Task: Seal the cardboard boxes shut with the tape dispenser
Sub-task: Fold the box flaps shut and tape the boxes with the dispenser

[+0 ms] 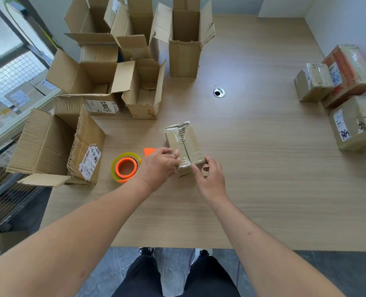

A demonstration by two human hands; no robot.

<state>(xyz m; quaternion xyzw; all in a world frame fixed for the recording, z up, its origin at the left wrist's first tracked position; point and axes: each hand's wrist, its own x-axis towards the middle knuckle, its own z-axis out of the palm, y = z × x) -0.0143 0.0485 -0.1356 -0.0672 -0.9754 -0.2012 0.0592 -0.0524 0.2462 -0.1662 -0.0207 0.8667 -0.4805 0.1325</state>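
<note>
A small cardboard box (185,144) lies near the middle of the wooden table (263,168), its flaps closed with a seam showing along the top (old tape glints at the far end); the left hand (158,166) pinches its near left edge; the right hand (210,179) curls around the near right corner; the orange tape dispenser (127,167) sits just left; open boxes (105,82) crowd the far left; taped boxes (340,86) rest at right.

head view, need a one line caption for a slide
Both hands, left hand and right hand, hold a small cardboard box closed on the table, orange tape dispenser lying beside it.
</note>
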